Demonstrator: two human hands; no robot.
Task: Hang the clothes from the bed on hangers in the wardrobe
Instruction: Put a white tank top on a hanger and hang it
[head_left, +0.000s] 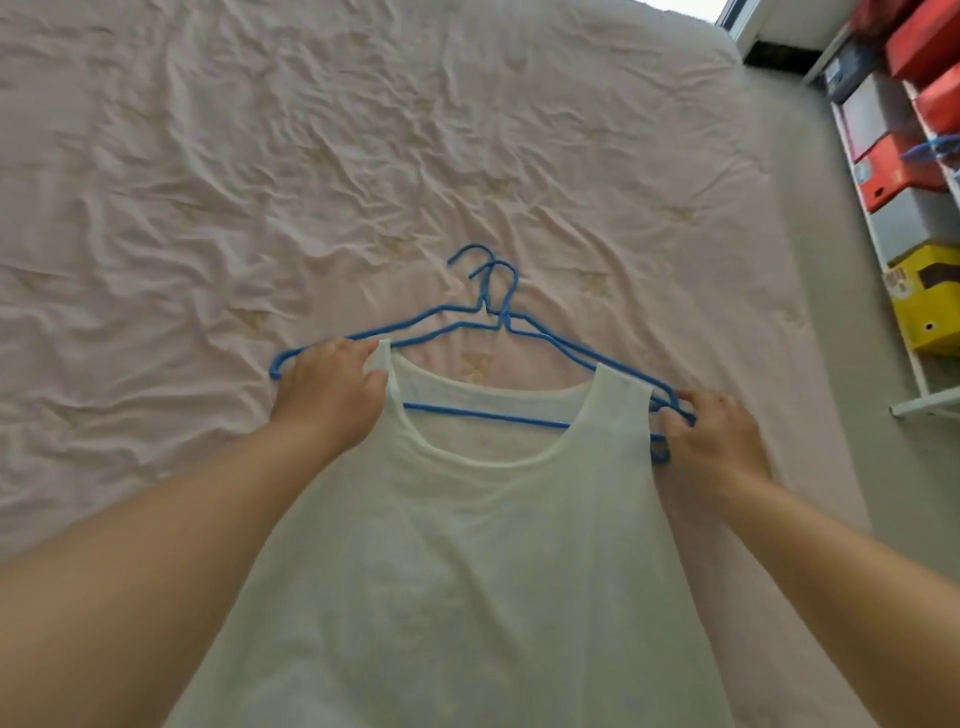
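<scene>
Both hands (332, 384) (711, 441) at vest (467, 545) shoulders, hangers (488, 317) underneath.

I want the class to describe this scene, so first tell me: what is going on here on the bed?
A person is fitting a white sleeveless top onto blue wire hangers lying on the pink bedsheet. Two hooks show, so two hangers lie together. The left hand grips the top's left strap at the hanger's end; the right hand holds the hanger's other end by the right strap. The top is not yet hung up; shelves of boxes stand to the right.
</scene>
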